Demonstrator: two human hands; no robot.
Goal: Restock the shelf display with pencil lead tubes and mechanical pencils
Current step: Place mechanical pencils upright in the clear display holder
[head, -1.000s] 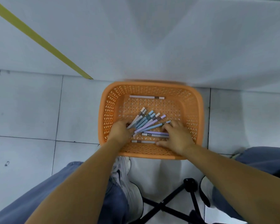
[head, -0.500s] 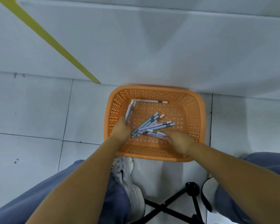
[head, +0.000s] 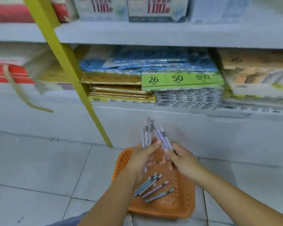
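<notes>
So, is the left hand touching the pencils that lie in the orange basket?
Apart. In the head view the left hand grips raised pencils; the loose pencils lie lower in the basket, with bare mesh between.

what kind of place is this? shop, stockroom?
Likely a stationery shop aisle. White shelves hold stacked packaged paper goods, a green price tag reads 26 and 50, and both hands hold pencils over an orange basket on the tiled floor.

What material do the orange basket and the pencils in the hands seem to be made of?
Orange basket: probably moulded plastic, matt, shown by its uniform colour and lattice of small holes. Pencils held in the left hand and right hand: likely plastic barrels, smooth pastel finish; blur hides detail.
</notes>
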